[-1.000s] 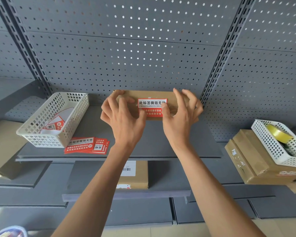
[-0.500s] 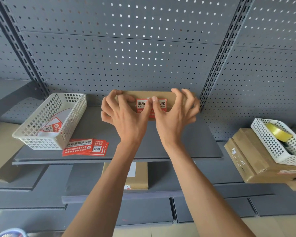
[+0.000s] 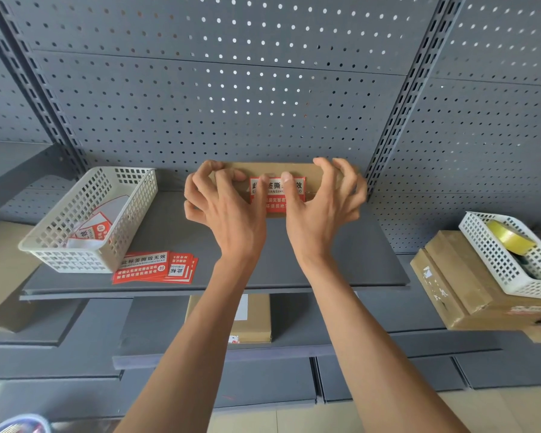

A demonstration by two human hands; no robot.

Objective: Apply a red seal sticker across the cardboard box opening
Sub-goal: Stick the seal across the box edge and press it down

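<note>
A flat cardboard box (image 3: 294, 169) stands at the back of the grey shelf (image 3: 169, 242), against the pegboard wall. A red seal sticker (image 3: 276, 199) with white lettering lies across its front seam. My left hand (image 3: 225, 210) grips the box's left end, fingers curled over the top, thumb pressed on the sticker's left part. My right hand (image 3: 320, 210) grips the right end the same way, its thumb on the sticker's middle. Both thumbs hide part of the print.
A white basket (image 3: 57, 245) with peeled backings sits at the left, a stack of red stickers (image 3: 153, 267) in front of it. At the right a white basket (image 3: 512, 276) with yellow tape rests on cardboard boxes (image 3: 450, 285). Another box (image 3: 253, 320) lies on the lower shelf.
My hands have drawn closer together. Both thumbs slid from the sticker's outer edges toward its middle, pressing it against the box.
</note>
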